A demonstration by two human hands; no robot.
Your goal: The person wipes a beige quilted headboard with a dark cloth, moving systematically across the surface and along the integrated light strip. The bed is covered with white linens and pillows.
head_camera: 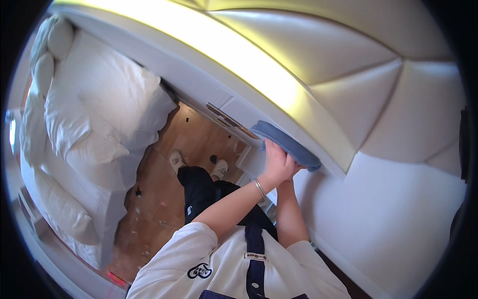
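Note:
Both of my hands are together at a blue-grey cloth (287, 142), which lies against the edge of the white wall panel, just under the lit strip. My left hand (278, 162), with a silver bangle at its wrist, presses on the cloth's near side. Mostly hidden behind it is my right hand (297, 169), whose fingers touch the cloth's lower end; its grip cannot be made out. Above the cloth runs a glowing light strip (239, 52), and beyond that a padded cream panel (351, 48).
A sofa under a white cover (101, 86) stands at the left. Small dark scraps and pale debris lie on the wooden floor (168, 194) around my shoes. Wall switch plates (231, 121) are left of the cloth. A red object (117, 278) lies at the lower left.

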